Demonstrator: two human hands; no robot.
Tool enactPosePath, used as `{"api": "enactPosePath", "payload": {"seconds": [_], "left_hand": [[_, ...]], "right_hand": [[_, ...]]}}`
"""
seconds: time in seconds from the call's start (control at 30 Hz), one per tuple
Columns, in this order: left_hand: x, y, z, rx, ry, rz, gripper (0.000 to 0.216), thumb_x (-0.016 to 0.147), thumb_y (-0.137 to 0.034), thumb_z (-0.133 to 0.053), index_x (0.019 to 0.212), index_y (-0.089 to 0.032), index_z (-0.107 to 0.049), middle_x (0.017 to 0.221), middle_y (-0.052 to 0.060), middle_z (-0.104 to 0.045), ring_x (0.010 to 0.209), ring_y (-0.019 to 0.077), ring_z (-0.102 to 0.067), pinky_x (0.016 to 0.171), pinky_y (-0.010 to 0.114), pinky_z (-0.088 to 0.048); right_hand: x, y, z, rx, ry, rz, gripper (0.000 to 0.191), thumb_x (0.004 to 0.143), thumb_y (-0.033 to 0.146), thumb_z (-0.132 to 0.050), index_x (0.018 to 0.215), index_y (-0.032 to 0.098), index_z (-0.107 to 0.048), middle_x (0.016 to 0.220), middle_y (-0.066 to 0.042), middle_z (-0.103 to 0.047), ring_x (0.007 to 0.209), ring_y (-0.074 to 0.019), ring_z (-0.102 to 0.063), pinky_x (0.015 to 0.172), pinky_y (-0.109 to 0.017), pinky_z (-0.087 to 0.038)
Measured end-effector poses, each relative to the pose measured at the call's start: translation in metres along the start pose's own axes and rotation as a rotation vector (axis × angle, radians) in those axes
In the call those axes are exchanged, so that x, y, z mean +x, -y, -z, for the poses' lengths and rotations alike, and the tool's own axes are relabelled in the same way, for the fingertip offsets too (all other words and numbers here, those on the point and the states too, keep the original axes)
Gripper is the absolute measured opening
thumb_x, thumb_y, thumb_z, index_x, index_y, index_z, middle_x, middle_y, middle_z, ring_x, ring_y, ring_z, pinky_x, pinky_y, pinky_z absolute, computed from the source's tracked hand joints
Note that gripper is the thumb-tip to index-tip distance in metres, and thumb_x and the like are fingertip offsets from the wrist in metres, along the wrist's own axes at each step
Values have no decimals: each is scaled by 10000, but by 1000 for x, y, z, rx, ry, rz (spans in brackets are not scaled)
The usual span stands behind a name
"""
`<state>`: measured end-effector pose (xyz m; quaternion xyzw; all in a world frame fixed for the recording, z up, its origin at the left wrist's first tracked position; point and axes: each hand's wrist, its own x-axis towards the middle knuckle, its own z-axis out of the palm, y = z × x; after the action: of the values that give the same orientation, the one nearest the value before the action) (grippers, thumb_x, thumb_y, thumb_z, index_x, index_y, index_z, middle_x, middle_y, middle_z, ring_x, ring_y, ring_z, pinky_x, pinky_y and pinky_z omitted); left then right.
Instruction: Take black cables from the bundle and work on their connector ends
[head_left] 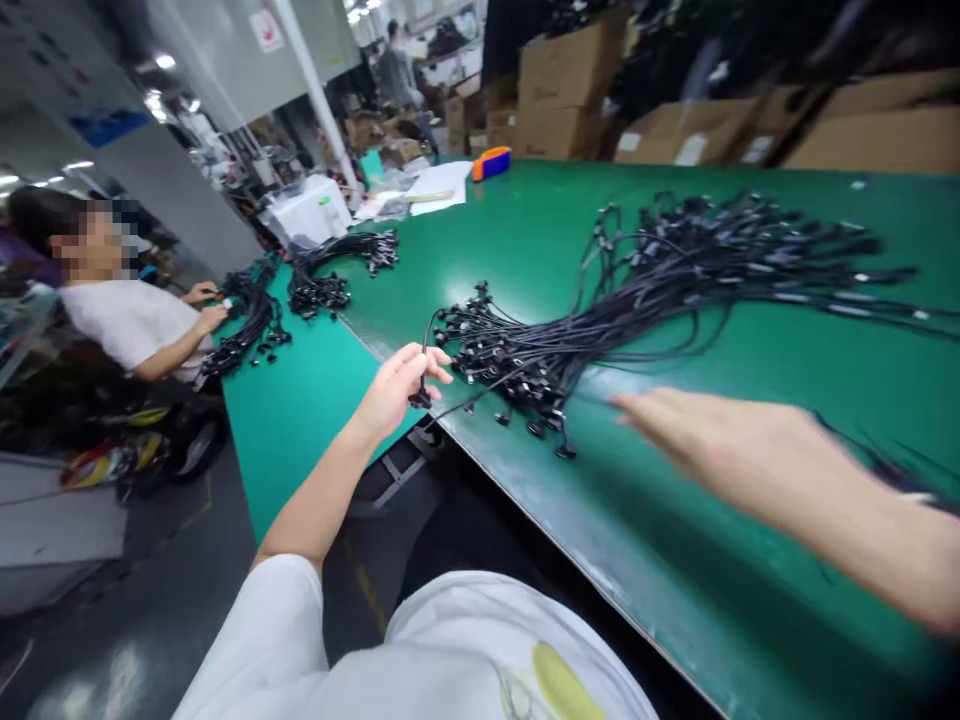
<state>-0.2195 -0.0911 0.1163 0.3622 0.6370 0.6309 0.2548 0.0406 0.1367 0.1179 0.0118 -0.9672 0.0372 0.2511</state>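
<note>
Tabletop [540,240], green, under cables [622,305]; left fingers [439,373] tight on one cable [425,348]; right fingers [637,407], state unclear; cartons [562,75] beyond

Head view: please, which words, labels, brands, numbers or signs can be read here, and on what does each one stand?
No text can be read.
White sign with a red mark, on the pale panel: too small.
White label on a cardboard box: too blurred.
Green patch on the white box: too small.
</note>
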Motion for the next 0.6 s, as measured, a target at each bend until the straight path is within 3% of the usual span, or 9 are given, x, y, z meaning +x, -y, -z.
{"api": "enactPosePath", "payload": {"seconds": [0.1, 0.17, 0.27, 0.37, 0.47, 0.6], "left_hand": [[-13, 11, -51, 385, 134, -178, 238, 943, -296, -425, 1043, -166, -597, 1105, 82, -635, 994, 169, -603, 875, 291, -480], [-24, 17, -77, 459, 321, -196, 231, 954, -266, -394, 1041, -169, -584, 994, 62, -660, 927, 159, -607, 886, 303, -456], [-33, 21, -96, 231, 565, -26, 250, 969, -335, -398, 951, -163, -578, 647, -24, -549, 610, 107, -527, 679, 253, -441], [-30, 21, -93, -173, 690, 228, 326, 935, -442, -498, 901, -136, -605, 520, -84, -343, 446, 62, -353, 503, 199, -339], [-23, 16, -83, -487, 664, 386, 350, 870, -454, -621, 908, -108, -648, 494, -105, -270, 388, 35, -257, 426, 172, -268], [-15, 9, -73, -740, 419, 461, 208, 894, -273, -607, 943, -83, -675, 498, -104, -249, 374, 21, -247, 399, 138, -263]], "right_hand": [[3, 44, 1, -7, 63, 81, 298, 994, 251, -385, 920, 178, -665, 726, -18, -673, 602, -114, -616, 504, -247, -376], [10, 50, 2, -55, 1, -40, 330, 1008, 308, -367, 914, 184, -659, 738, -19, -668, 625, -119, -609, 508, -250, -337], [6, 27, 5, -131, -20, -273, 362, 997, 418, -388, 904, 196, -659, 806, -32, -693, 710, -148, -626, 530, -255, -315], [-23, -2, 5, -70, 44, -407, 367, 976, 477, -419, 918, 210, -665, 880, -35, -709, 776, -167, -641, 581, -256, -362], [-62, -13, 0, 94, 101, -436, 359, 983, 460, -404, 1011, 217, -666, 987, -46, -716, 862, -175, -656, 697, -275, -440], [-106, -10, -8, 170, 142, -594, 363, 984, 437, -414, 1070, 198, -673, 1043, -82, -718, 914, -175, -665, 788, -281, -468]]}}
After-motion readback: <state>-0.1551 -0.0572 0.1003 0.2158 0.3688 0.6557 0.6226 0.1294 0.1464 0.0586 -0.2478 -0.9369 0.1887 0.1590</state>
